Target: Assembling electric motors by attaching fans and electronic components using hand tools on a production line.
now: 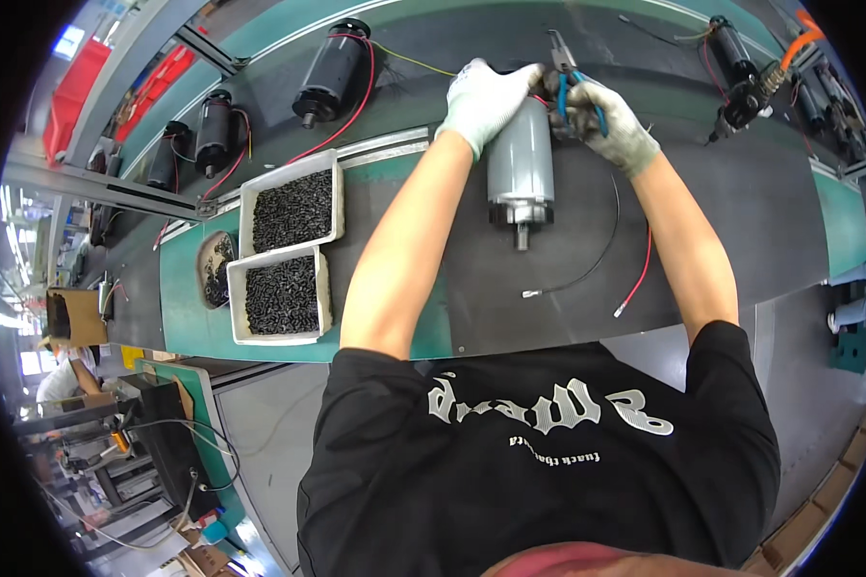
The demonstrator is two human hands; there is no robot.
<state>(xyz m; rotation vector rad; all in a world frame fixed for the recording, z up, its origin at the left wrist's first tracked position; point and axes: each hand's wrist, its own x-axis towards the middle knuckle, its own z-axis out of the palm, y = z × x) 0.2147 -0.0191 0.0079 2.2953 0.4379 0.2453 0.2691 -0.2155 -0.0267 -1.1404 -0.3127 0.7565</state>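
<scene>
A grey cylindrical electric motor lies on the dark bench top, its shaft pointing toward me. My left hand, in a white glove, grips the motor's far end; its fingertips are partly hidden there. Gloved as well, my right hand is closed on needle-nose pliers with blue handles, beside that same end. The pliers' jaws point away from me. To the right of the motor, a black lead and a red lead with metal terminals trail over the bench.
Two white bins of small black parts stand left of my left forearm, next to a round dish. More motors with leads lie along the far conveyor. An orange-hosed power tool is at far right; another person is far left.
</scene>
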